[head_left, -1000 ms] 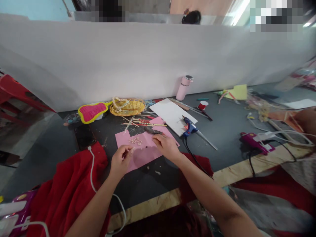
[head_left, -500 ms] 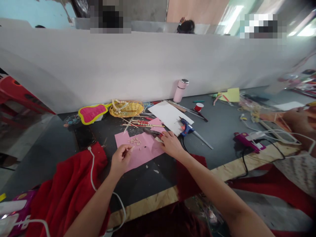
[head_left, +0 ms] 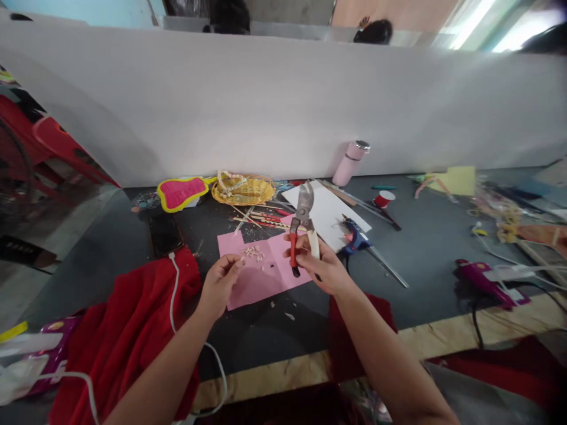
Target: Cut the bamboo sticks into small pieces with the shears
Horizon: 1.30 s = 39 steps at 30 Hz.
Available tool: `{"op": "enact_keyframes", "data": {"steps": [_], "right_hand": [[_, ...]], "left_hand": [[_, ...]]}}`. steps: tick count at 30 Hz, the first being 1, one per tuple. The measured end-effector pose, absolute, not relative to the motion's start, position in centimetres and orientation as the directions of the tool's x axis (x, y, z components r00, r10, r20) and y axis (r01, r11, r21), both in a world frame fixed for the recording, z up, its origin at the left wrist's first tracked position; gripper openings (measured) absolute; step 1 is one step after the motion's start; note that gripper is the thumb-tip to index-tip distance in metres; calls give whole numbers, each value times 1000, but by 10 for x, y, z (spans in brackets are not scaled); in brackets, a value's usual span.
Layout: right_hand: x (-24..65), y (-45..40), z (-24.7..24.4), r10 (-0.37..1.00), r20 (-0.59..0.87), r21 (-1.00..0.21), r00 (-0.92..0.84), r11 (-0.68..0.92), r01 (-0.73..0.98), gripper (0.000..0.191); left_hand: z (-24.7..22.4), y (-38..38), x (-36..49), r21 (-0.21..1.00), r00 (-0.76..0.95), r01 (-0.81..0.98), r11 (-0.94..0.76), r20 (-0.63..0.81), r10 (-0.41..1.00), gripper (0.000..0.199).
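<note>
My right hand grips a pair of pruning shears by its red and white handles, with the metal blades pointing up and away from me. Over the left side of a pink paper, my left hand is closed in a pinch on a tiny pale piece, too small to name. A small heap of similar pale pieces lies on the paper just beyond those fingertips. Thin sticks with red parts rest behind the paper.
At the back stand a wicker basket, a pink-and-yellow paddle-shaped item and a pink flask. A blue glue gun and red spool lie right. A phone and red cloth are left.
My right hand has lifted the pruning shears off the paper and now holds them upright. The left hand keeps its pinch. The view has shifted, so the table things appear displaced.
</note>
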State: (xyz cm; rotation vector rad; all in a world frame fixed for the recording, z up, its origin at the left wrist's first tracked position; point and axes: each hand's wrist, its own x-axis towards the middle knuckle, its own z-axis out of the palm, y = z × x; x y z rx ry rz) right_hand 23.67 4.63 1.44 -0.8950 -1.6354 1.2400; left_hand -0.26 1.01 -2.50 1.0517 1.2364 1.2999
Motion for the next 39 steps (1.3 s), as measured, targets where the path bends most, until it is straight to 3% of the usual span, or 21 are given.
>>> {"op": "enact_keyframes", "data": {"steps": [3, 6, 8, 10, 28, 39], "right_hand": [[229, 41, 4, 855, 297, -840, -425, 446, 309, 30], [226, 39, -8, 819, 293, -562, -494, 565, 604, 50], [223, 38, -15, 811, 232, -401, -537, 582, 707, 56], [220, 37, -19, 801, 193, -337, -566, 596, 728, 56], [213, 32, -19, 783, 228, -240, -579, 622, 745, 51], [212, 29, -17, 772, 233, -265, -592, 636, 725, 50]], "left_hand": [[-24, 9, -3, 976, -93, -206, 72, -92, 991, 19], [-23, 9, -4, 934, -59, -336, 120, -148, 987, 17], [-23, 11, -6, 894, -47, -428, 129, -164, 985, 17], [-22, 13, -8, 869, -52, -481, 118, -163, 985, 18], [-17, 13, -10, 818, -48, -562, 120, -178, 983, 17], [-17, 14, -10, 794, -55, -597, 112, -180, 982, 18]]}}
